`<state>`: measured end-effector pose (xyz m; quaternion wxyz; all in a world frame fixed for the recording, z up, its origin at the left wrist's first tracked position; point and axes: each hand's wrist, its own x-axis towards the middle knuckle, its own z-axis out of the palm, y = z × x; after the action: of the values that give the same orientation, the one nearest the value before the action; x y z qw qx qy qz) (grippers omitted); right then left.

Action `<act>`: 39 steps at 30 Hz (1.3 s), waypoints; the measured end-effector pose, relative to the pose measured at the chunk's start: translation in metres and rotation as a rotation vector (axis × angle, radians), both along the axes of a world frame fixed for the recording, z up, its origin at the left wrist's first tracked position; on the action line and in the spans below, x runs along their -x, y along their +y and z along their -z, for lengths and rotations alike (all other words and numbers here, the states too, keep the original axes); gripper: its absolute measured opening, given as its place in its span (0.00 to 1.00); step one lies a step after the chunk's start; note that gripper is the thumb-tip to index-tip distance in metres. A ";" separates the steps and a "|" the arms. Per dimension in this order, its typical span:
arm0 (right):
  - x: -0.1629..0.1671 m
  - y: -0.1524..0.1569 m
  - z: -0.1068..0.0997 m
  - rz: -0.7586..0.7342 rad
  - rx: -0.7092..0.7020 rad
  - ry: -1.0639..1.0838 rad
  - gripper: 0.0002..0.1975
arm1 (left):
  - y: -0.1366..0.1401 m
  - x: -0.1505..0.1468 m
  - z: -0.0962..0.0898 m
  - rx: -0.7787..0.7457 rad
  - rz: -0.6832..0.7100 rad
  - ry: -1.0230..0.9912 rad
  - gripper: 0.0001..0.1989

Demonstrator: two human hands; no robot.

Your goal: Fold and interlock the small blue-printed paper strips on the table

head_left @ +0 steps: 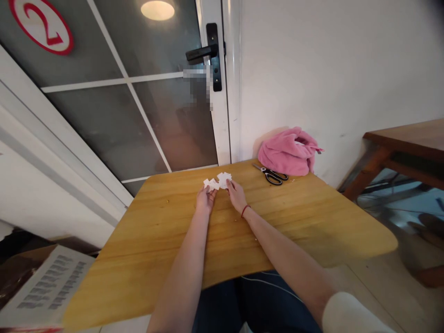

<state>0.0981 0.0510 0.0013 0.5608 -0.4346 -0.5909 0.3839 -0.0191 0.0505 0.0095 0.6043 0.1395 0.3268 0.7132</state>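
Observation:
Several small white paper pieces (225, 179) are bunched in two groups just above the wooden table (166, 240). My left hand (206, 200) pinches the left group between thumb and fingers. My right hand (236, 196), with a red string bracelet (245, 211) at the wrist, grips the right group. The two groups nearly meet at their inner edges; whether they touch I cannot tell. Any print on the pieces is too small to make out. To the right of my hands lies a pair of scissors (272, 174) with black handles.
A pink plush bag or cloth (288, 151) rests at the table's back right, against the wall. Behind the table stands a glass door with a black handle (214, 58). A cardboard box (45, 286) is at lower left, another wooden table (409, 141) at right.

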 end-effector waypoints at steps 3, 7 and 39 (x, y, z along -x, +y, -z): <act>0.000 0.001 0.004 -0.051 -0.022 -0.095 0.21 | 0.000 -0.007 -0.001 0.043 0.049 -0.005 0.11; 0.000 0.002 0.007 -0.074 -0.016 -0.295 0.22 | 0.000 -0.013 0.003 0.005 0.095 0.081 0.07; -0.006 -0.005 -0.007 0.127 0.147 -0.510 0.24 | -0.001 -0.022 0.012 0.013 0.121 0.225 0.03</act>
<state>0.1042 0.0463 0.0085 0.3838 -0.5930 -0.6552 0.2679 0.0030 0.0494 -0.0023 0.6066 0.2340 0.3882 0.6532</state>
